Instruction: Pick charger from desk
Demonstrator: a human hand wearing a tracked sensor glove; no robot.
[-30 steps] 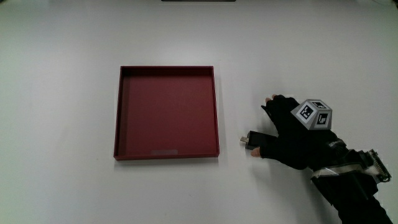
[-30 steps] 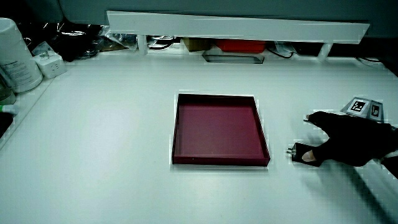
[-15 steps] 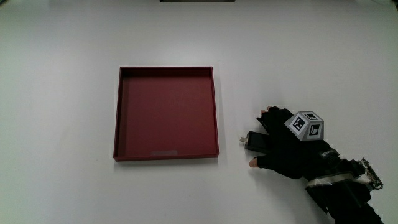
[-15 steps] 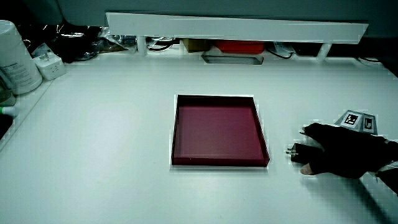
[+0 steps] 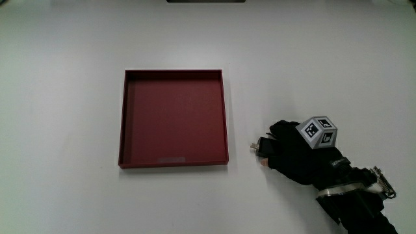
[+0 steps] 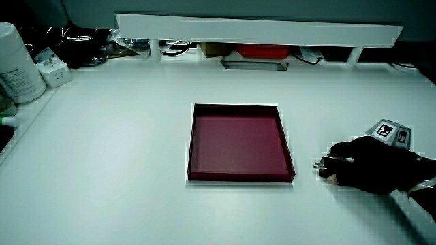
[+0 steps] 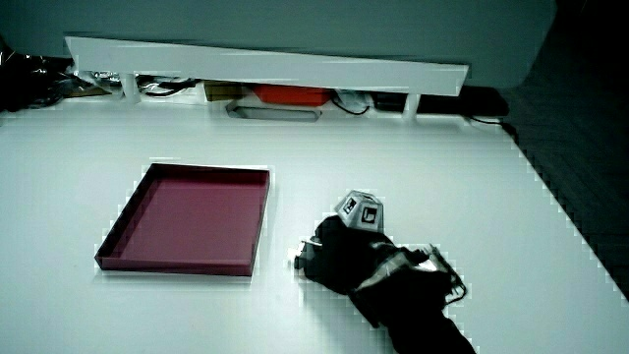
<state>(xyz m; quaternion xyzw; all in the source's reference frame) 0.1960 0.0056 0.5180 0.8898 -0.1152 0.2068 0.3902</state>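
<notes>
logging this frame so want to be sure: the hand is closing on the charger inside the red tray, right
Not quite. The hand is closing on the charger, but the charger lies on the bare table beside the red tray, not inside it. The main view shows a strip of table between the tray's wall and the charger's tip; the tray holds nothing.
</notes>
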